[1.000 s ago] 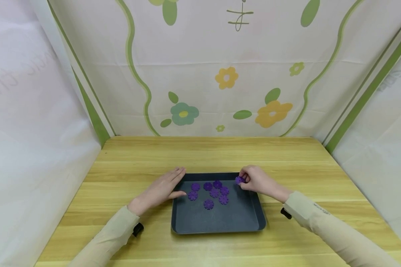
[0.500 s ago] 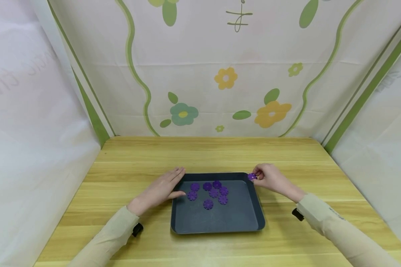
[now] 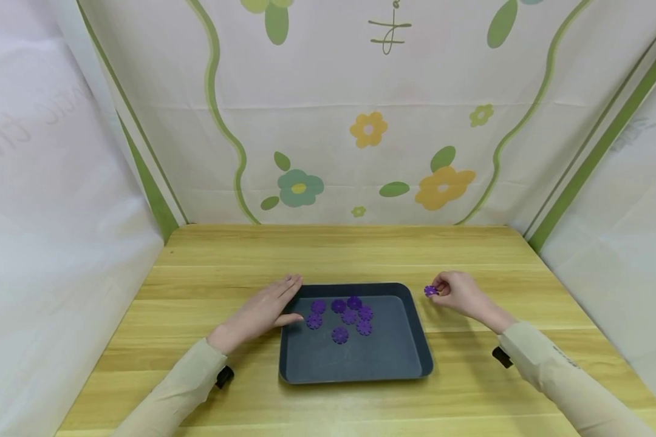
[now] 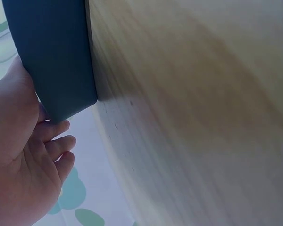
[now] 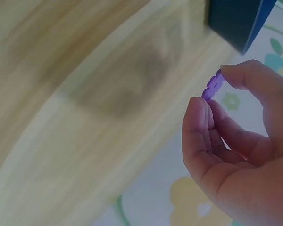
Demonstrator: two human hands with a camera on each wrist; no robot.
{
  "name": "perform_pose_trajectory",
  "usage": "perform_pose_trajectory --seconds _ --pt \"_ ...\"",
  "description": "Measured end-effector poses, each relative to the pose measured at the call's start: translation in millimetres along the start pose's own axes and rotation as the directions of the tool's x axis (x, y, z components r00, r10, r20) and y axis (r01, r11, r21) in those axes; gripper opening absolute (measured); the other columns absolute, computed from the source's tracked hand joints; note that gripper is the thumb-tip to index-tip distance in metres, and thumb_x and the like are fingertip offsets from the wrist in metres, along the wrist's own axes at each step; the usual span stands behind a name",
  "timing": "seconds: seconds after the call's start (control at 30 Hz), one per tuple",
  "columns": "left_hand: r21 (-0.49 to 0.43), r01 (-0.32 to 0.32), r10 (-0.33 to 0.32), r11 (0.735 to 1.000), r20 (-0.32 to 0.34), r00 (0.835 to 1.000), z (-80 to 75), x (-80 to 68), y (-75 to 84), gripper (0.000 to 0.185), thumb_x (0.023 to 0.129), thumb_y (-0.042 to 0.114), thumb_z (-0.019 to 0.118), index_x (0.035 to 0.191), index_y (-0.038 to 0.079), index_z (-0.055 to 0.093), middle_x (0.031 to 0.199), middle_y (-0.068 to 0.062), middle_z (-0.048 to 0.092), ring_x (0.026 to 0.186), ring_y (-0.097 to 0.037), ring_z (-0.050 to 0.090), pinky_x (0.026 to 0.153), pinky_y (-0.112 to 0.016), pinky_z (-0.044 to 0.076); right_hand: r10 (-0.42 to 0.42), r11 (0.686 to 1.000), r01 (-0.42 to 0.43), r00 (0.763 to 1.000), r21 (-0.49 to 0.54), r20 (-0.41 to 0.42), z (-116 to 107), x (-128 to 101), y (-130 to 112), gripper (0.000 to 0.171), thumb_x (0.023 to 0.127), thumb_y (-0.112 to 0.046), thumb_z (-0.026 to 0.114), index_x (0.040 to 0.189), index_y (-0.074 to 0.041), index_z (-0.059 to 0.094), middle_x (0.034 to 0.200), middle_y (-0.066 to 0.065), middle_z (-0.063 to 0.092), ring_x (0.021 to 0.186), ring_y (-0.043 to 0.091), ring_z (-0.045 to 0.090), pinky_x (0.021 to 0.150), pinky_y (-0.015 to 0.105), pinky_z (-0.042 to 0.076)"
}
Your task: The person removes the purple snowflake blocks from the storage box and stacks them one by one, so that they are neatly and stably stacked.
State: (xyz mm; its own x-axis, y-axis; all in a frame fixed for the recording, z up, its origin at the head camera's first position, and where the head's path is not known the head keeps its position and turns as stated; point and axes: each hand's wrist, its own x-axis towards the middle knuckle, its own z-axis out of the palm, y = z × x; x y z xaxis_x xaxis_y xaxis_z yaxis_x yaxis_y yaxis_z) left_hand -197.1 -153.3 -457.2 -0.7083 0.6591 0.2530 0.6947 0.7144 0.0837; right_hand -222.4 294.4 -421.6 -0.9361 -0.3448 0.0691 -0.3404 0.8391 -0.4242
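Observation:
Beyond the right rim of a dark baking tray [image 3: 361, 362], my right hand [image 3: 461, 296] pinches a purple notched plastic disc [image 3: 430, 291] between thumb and fingertips. The right wrist view shows that disc edge-on, raised above the tabletop. My left hand [image 3: 262, 308] rests at the tray's far left corner with fingers extended and the thumb reaching over the rim. In the left wrist view, the left fingers touch the outside of the tray's corner [image 4: 56, 61]. Several similar purple discs [image 3: 340, 335] lie flat inside the tray, mostly in its far half.
The tray stands on a light wooden table [image 3: 224, 249]. A white curtain [image 3: 328, 139] printed with flowers hangs behind the table, and white fabric panels [image 3: 623, 200] flank both sides.
My right hand has carried the pinched disc rightward, from above the tray's far right corner to over the table. The left hand and the discs in the tray have stayed put.

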Motion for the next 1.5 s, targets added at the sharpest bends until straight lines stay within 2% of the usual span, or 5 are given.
perform_pose_trajectory --seconds 0.17,0.4,0.7,1.17,1.5 --pt "-0.002 -0.003 0.003 1.0 -0.005 1.0 0.3 -0.3 -0.5 0.08 0.092 0.049 0.063 0.15 -0.001 0.04 0.153 -0.019 0.045 0.141 -0.033 0.047 0.114 -0.046 0.043 0.04 0.999 -0.04 0.999 -0.011 0.005 2 -3 15 0.019 0.08 -0.011 0.076 0.091 0.004 0.07 0.082 0.01 0.071 0.072 0.012 0.064 0.064 0.022 0.054" --pt "-0.003 0.008 -0.008 1.0 0.006 1.0 0.1 -1.0 -0.4 0.08 0.093 0.05 0.062 0.151 0.0 0.039 0.154 -0.018 0.044 0.141 -0.033 0.046 0.115 -0.046 0.043 0.072 0.997 -0.071 0.997 -0.026 0.027 2 -8 28 0.022 0.082 -0.013 0.077 0.092 0.005 0.07 0.083 0.012 0.071 0.074 0.017 0.065 0.065 0.029 0.056" --pt "0.001 0.001 -0.001 1.0 0.001 1.0 2.5 -1.4 -0.2 0.08 0.093 0.049 0.063 0.15 -0.001 0.04 0.154 -0.019 0.044 0.141 -0.033 0.046 0.114 -0.047 0.043 0.116 0.993 -0.114 0.992 -0.043 0.042 6 -13 44 0.02 0.083 -0.013 0.075 0.093 0.003 0.07 0.084 0.01 0.071 0.075 0.017 0.064 0.065 0.029 0.054" --pt "-0.01 0.024 -0.023 1.0 0.027 0.999 3.5 -1.0 -1.1 0.08 0.094 0.051 0.06 0.152 0.001 0.037 0.156 -0.017 0.041 0.143 -0.032 0.043 0.116 -0.047 0.041 0.128 0.991 -0.126 0.99 -0.046 0.049 7 -14 49 0.022 0.081 -0.012 0.077 0.094 0.004 0.069 0.085 0.011 0.071 0.075 0.018 0.064 0.064 0.028 0.054" --pt "-0.008 0.012 -0.012 1.0 0.003 1.0 3.3 0.4 -1.0 0.079 0.093 0.05 0.061 0.151 0.0 0.039 0.155 -0.018 0.043 0.143 -0.033 0.045 0.115 -0.047 0.042 0.127 0.991 -0.124 0.991 -0.054 0.043 8 -14 48 0.021 0.082 -0.012 0.076 0.094 0.004 0.069 0.084 0.01 0.07 0.075 0.017 0.064 0.065 0.027 0.053"
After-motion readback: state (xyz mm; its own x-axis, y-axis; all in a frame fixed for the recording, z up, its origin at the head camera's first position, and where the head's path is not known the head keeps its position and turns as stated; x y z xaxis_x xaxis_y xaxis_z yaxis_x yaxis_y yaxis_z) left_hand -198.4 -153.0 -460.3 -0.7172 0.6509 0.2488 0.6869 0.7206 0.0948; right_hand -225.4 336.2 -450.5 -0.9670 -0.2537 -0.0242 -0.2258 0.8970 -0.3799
